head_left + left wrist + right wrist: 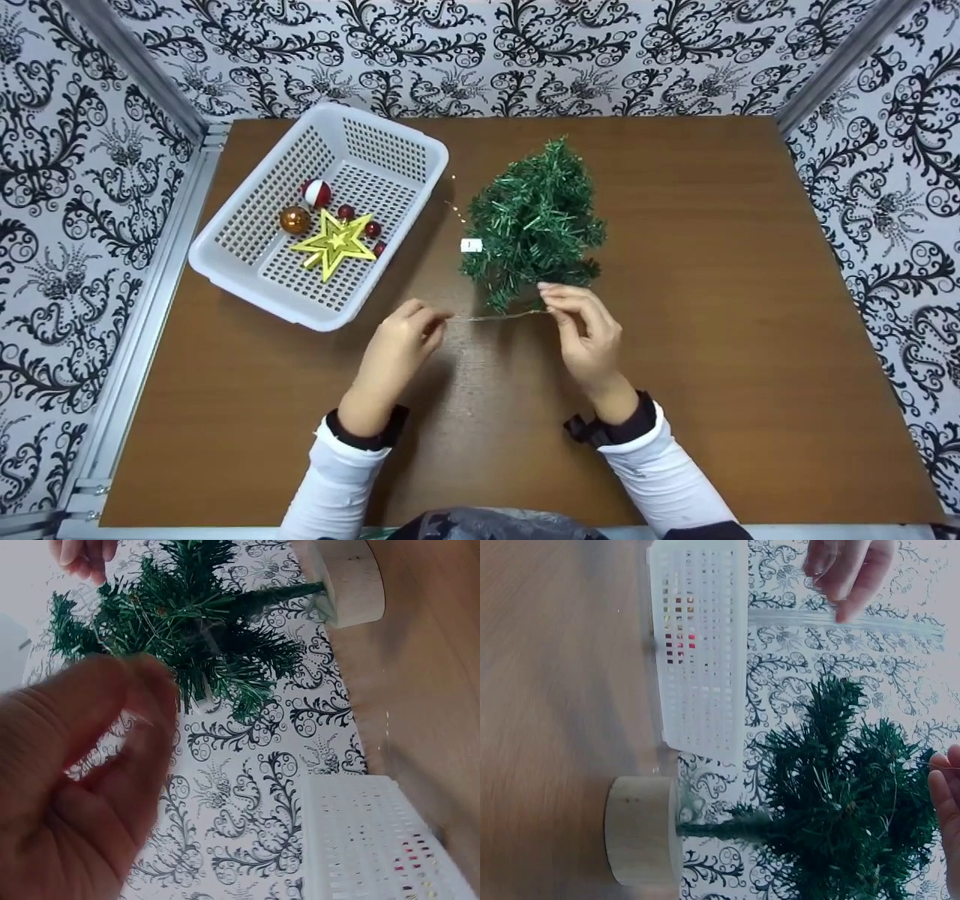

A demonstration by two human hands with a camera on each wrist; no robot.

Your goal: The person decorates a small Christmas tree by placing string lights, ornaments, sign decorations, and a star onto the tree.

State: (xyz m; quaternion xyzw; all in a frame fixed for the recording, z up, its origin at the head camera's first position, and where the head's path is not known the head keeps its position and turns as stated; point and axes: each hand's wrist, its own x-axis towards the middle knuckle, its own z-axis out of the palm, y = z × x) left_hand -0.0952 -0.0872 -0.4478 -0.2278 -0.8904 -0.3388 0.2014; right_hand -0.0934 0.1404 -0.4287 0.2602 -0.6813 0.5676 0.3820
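Note:
A small green artificial Christmas tree (536,217) stands on a round pale wooden base (641,829). In front of it, a thin fairy-light wire (502,316) stretches between the two hands. My left hand (409,341) pinches the wire between thumb and fingertips, left of the tree's front. My right hand (589,334) pinches it at the other side, fingertips right by the lower branches. Some wire (894,799) lies across the branches in the right wrist view. A small white piece (472,245) shows at the tree's left side.
Left of the tree sits a white perforated basket (259,296). Inside are a yellow star (336,241), an orange ball (295,220), a red-and-white ball (317,193) and several small red balls. Patterned walls border the brown table (720,300) behind and at both sides.

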